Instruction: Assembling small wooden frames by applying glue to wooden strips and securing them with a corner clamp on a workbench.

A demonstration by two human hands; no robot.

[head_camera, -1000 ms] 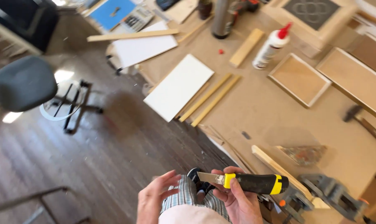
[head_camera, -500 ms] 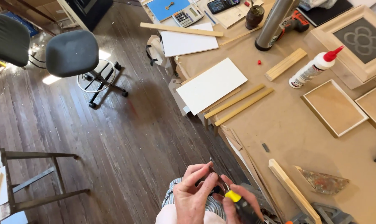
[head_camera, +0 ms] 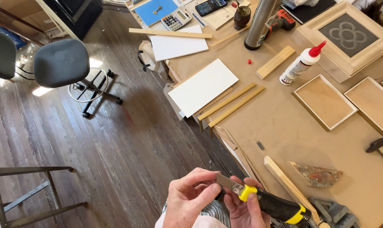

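Observation:
My right hand [head_camera: 244, 209] grips a black and yellow utility knife [head_camera: 276, 207] by its handle, low in the head view, off the near-left edge of the workbench. My left hand [head_camera: 189, 198] pinches the knife's metal blade [head_camera: 226, 182] between thumb and fingertips. Both hands hover above my lap and the wood floor. A long wood strip [head_camera: 286, 183] and a stained scraper [head_camera: 320, 175] lie on the bench just right of the knife.
The paper-covered workbench [head_camera: 284, 131] carries a white panel [head_camera: 203, 86], two thin wood strips [head_camera: 231, 103], a glue bottle [head_camera: 302, 64], shallow wooden frames [head_camera: 324, 101], a hammer [head_camera: 381, 147] and a metal cylinder [head_camera: 259, 21]. A grey stool [head_camera: 62, 63] and a metal stand [head_camera: 27, 194] are on the floor.
The view swung left and down over the second. My left hand closed onto the knife's blade, and both hands now sit lower in view at the bench edge.

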